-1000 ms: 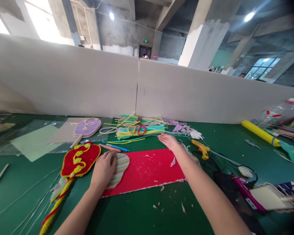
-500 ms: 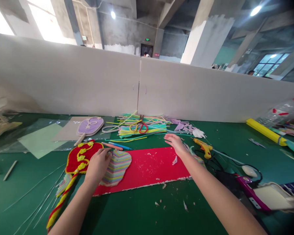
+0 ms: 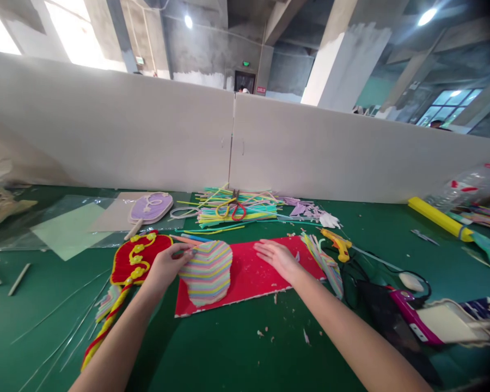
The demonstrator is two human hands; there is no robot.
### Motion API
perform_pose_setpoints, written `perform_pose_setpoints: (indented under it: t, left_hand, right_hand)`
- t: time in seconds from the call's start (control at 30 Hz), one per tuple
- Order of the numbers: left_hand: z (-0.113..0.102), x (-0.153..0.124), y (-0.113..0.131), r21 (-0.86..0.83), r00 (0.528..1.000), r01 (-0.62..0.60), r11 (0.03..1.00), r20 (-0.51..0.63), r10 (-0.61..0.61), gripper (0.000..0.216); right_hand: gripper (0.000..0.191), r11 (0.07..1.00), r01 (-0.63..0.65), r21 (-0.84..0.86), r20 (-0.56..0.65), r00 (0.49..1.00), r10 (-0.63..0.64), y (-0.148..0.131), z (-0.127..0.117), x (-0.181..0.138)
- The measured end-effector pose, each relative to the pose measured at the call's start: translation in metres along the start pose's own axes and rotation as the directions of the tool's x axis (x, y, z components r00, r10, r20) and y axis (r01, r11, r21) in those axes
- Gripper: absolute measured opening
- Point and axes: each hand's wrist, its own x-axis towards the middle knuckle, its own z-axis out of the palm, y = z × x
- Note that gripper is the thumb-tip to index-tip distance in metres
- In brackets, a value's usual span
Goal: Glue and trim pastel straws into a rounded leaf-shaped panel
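My left hand (image 3: pixel 172 262) pinches the left edge of a rounded piece with pastel zigzag stripes (image 3: pixel 209 275). This striped piece overlaps the left part of a red board (image 3: pixel 253 276); whether it touches the board all over I cannot tell. Above the board's middle, my right hand (image 3: pixel 278 259) is open with its fingers stretched to the left and nothing in them. A red fan with yellow flowers (image 3: pixel 124 260) lies left of my left hand, its twisted red and yellow handle (image 3: pixel 106 332) partly behind my forearm. Striped strips (image 3: pixel 325 267) lie at the board's right end.
Scissors (image 3: pixel 231 209) rest on a heap of pastel pipe cleaners (image 3: pixel 261 212) at the back. A purple fan (image 3: pixel 151 208) lies back left. To the right are a yellow glue gun (image 3: pixel 338 244), its cord, a purple-cased device (image 3: pixel 416 316) and a plastic bottle (image 3: pixel 465 188).
The striped piece has moved right with my left hand. The red board has shifted right and slightly away. My right hand has come left and down, uncovering the strips at the board's right end.
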Motion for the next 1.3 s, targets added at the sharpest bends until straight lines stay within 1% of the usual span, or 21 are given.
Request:
perform_pose_setpoints:
  t: [0.03, 0.1, 0.13, 0.2, 0.3, 0.37, 0.4, 0.5, 0.57, 0.63, 0.7, 0.77, 0.87, 0.93, 1.0, 1.07, 1.1, 1.13, 1.17, 1.23, 1.3]
  left_hand:
    - [0.005, -0.002, 0.002, -0.077, 0.999, 0.039, 0.996, 0.031, -0.037, 0.049]
    - [0.020, -0.006, 0.006, -0.169, 0.993, 0.072, 0.983, 0.100, -0.056, 0.050]
    - [0.029, -0.008, 0.007, -0.179, 0.992, 0.069, 0.981, 0.115, -0.049, 0.048]
    - [0.047, -0.010, 0.008, -0.067, 0.997, -0.004, 0.998, 0.070, 0.008, 0.042]
    - [0.068, -0.009, 0.005, -0.003, 0.999, -0.026, 1.000, 0.023, 0.026, 0.034]
    - [0.076, -0.008, 0.002, 0.025, 0.999, -0.048, 0.999, -0.003, 0.048, 0.032]
    - [0.078, -0.008, 0.001, 0.039, 0.998, -0.067, 0.997, -0.016, 0.068, 0.030]
    - [0.080, -0.009, -0.001, 0.066, 0.992, -0.125, 0.990, -0.027, 0.127, 0.028]
    - [0.079, -0.010, -0.002, 0.074, 0.989, -0.146, 0.987, -0.017, 0.147, 0.028]
    - [0.078, -0.011, -0.002, 0.088, 0.987, -0.160, 0.983, -0.010, 0.162, 0.028]
    - [0.078, -0.011, -0.004, 0.102, 0.985, -0.172, 0.980, -0.009, 0.174, 0.028]
    - [0.078, -0.011, -0.005, 0.106, 0.984, -0.177, 0.978, -0.006, 0.179, 0.029]
    - [0.077, -0.010, -0.007, 0.097, 0.984, -0.176, 0.980, 0.002, 0.176, 0.029]
    - [0.075, -0.008, -0.008, 0.094, 0.984, -0.178, 0.980, 0.011, 0.178, 0.030]
    - [0.072, -0.005, -0.009, 0.094, 0.983, -0.186, 0.978, 0.025, 0.184, 0.030]
    - [0.069, -0.003, -0.010, 0.099, 0.982, -0.191, 0.977, 0.026, 0.189, 0.030]
    - [0.068, -0.002, -0.010, 0.101, 0.982, -0.191, 0.976, 0.023, 0.189, 0.030]
    - [0.067, -0.002, -0.010, 0.102, 0.982, -0.189, 0.977, 0.020, 0.188, 0.029]
    - [0.066, -0.002, -0.009, 0.104, 0.982, -0.187, 0.977, 0.018, 0.187, 0.029]
    - [0.065, -0.003, -0.008, 0.109, 0.982, -0.187, 0.976, 0.017, 0.186, 0.029]
    - [0.065, -0.004, -0.006, 0.117, 0.982, -0.189, 0.975, 0.015, 0.189, 0.029]
  right_hand:
    - [0.012, 0.999, 0.040, 0.008, -0.055, 0.998, -0.040, -0.005, -0.011, 0.002]
    - [0.012, 0.996, 0.088, 0.011, -0.129, 0.988, -0.086, -0.013, -0.031, 0.002]
    - [0.011, 0.995, 0.099, 0.009, -0.150, 0.984, -0.096, -0.016, -0.037, 0.000]
    - [0.012, 0.995, 0.102, 0.003, -0.162, 0.982, -0.100, -0.019, -0.042, -0.006]
    - [0.017, 0.999, 0.042, -0.013, -0.094, 0.995, -0.043, -0.015, -0.031, -0.020]
    - [0.022, 0.998, -0.055, -0.033, 0.004, 0.998, 0.056, -0.011, -0.018, -0.026]
    - [0.024, 0.993, -0.108, -0.044, 0.053, 0.992, 0.110, -0.010, -0.012, -0.027]
    - [0.020, 0.976, -0.208, -0.058, 0.128, 0.968, 0.214, -0.013, 0.001, -0.018]
    - [0.017, 0.972, -0.227, -0.056, 0.115, 0.966, 0.232, -0.018, 0.002, -0.004]
    - [0.016, 0.974, -0.218, -0.053, 0.073, 0.972, 0.222, -0.025, -0.005, 0.012]
    - [0.014, 0.987, -0.156, -0.039, -0.018, 0.988, 0.155, -0.033, -0.020, 0.027]
    - [0.014, 0.998, -0.057, -0.035, -0.144, 0.988, 0.052, -0.044, -0.040, 0.038]
    - [0.015, 0.992, 0.107, -0.066, -0.301, 0.946, -0.122, -0.058, -0.067, 0.041]
    - [0.015, 0.978, 0.185, -0.100, -0.334, 0.920, -0.208, -0.060, -0.072, 0.033]
    - [0.013, 0.967, 0.220, -0.126, -0.295, 0.923, -0.248, -0.052, -0.064, 0.018]
    - [0.014, 0.971, 0.190, -0.144, -0.186, 0.959, -0.215, -0.035, -0.050, -0.001]
    - [0.017, 0.978, 0.137, -0.157, -0.110, 0.982, -0.156, -0.026, -0.044, -0.010]
    - [0.020, 0.980, 0.040, -0.193, 0.003, 0.999, -0.040, -0.019, -0.041, -0.017]
    - [0.021, 0.976, -0.013, -0.217, 0.037, 0.999, 0.021, -0.014, -0.041, -0.022]
    - [0.018, 0.973, -0.010, -0.230, -0.021, 1.000, 0.005, -0.014, -0.052, -0.026]
    - [0.014, 0.969, 0.048, -0.241, -0.127, 0.989, -0.080, -0.026, -0.073, -0.020]
